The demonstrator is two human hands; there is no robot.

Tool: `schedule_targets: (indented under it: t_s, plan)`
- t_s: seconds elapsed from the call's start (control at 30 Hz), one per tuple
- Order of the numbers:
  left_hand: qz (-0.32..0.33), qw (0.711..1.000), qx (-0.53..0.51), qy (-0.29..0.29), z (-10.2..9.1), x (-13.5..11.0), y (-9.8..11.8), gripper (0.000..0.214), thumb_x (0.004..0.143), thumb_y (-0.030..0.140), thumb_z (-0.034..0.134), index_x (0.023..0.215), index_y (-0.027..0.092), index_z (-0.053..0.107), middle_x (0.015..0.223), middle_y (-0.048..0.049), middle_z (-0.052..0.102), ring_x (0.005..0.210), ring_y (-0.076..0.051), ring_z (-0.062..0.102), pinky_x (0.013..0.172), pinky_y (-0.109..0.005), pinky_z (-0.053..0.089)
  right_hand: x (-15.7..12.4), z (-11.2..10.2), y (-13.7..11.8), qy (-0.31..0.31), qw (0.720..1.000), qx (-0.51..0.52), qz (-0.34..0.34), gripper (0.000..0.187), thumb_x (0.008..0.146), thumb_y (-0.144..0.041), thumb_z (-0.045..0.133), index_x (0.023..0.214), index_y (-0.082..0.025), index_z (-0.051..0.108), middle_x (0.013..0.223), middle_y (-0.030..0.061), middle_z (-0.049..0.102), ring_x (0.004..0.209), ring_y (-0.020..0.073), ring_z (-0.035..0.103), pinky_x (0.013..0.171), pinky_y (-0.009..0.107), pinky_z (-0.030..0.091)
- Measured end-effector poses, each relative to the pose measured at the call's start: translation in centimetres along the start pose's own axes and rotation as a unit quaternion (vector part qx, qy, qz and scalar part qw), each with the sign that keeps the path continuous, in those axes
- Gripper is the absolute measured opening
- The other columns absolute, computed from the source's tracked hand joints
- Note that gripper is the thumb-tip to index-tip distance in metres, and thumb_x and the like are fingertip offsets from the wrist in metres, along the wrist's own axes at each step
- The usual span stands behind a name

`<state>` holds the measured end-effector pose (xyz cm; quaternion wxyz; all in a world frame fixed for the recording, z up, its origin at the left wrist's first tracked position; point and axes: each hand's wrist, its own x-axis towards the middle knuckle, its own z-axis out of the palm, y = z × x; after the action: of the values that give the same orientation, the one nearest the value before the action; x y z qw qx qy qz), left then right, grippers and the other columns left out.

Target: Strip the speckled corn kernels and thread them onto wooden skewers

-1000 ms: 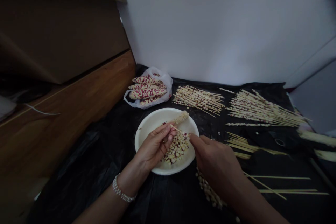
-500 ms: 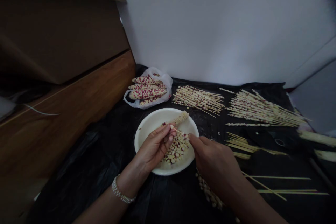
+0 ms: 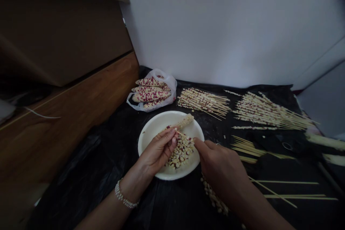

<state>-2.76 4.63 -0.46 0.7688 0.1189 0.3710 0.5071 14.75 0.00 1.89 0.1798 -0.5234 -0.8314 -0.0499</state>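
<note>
My left hand [image 3: 161, 149] is over a white bowl [image 3: 147, 134], thumb and fingers pinching a pale corn kernel [image 3: 175, 129]. From the right, my right hand [image 3: 215, 154] grips a thin wooden skewer [image 3: 181, 134]; its tip points at the kernel, and a few kernels show on it by my right fingertips. Whether the tip has pierced the held kernel is too small to tell. Loose white and dark red corn kernels [image 3: 182, 154] lie in the bowl below. A stripped corn cob [image 3: 186, 120] rests against the bowl's far side, partly behind my left hand.
Corn cobs [image 3: 151, 96] lie in a white plastic bag [image 3: 172, 86] behind the bowl. Kernel-threaded skewers [image 3: 199, 101] form one pile, with another pile [image 3: 258, 111] farther right. Bare skewers [image 3: 248, 145] lie at right on black plastic sheeting [image 3: 113, 158]. A wooden board [image 3: 81, 100] borders the left.
Both hands stay almost in place. My left fingers have shifted slightly around the kernel at the skewer's tip.
</note>
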Motion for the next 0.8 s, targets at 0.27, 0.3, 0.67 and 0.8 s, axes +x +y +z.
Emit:
schedule_targets:
  t_s: [0.27,0.3,0.67,0.8]
  plan:
    - [-0.010,1.000,0.004,-0.001,0.08,-0.11,0.13,0.011,0.083,0.003,0.056,0.086,0.008,0.066,0.073,-0.0041,0.064,0.063,-0.005,0.061,0.058,-0.009,0.052,0.12,-0.07,-0.23,0.005,1.000,0.011,0.001,0.028,0.077,-0.004,0.041,0.093,-0.017,0.061,0.064,0.0004,0.058,0.051,0.0150,0.055,0.047,0.029,0.022]
    - [-0.012,1.000,0.005,0.002,0.09,-0.12,0.13,0.011,0.083,0.002,0.056,0.085,0.008,0.066,0.072,-0.0044,0.064,0.062,-0.005,0.061,0.057,-0.009,0.052,0.10,-0.08,-0.26,0.000,1.000,0.009,0.001,0.028,0.077,-0.004,0.042,0.093,-0.017,0.061,0.064,0.0002,0.058,0.050,0.0150,0.055,0.047,0.029,0.022]
    - [-0.045,0.999,0.020,0.001,-0.13,-0.13,0.29,0.011,0.076,-0.001,0.063,0.083,0.007,0.066,0.070,-0.0048,0.066,0.060,-0.007,0.063,0.056,-0.010,0.051,-0.11,-0.38,-0.72,-0.027,0.999,-0.031,-0.001,0.026,0.073,-0.003,0.049,0.092,-0.017,0.060,0.067,0.0004,0.061,0.052,0.0128,0.055,0.047,0.027,0.026]
    - [-0.064,0.998,0.014,-0.024,-0.30,-0.06,0.00,0.011,0.074,0.000,0.066,0.081,0.008,0.066,0.072,-0.0048,0.067,0.062,-0.007,0.063,0.058,-0.012,0.051,-0.25,0.13,-0.98,-0.002,1.000,-0.014,-0.011,0.030,0.074,-0.003,0.050,0.100,-0.016,0.059,0.069,0.0006,0.061,0.055,0.0123,0.054,0.050,0.027,0.028]
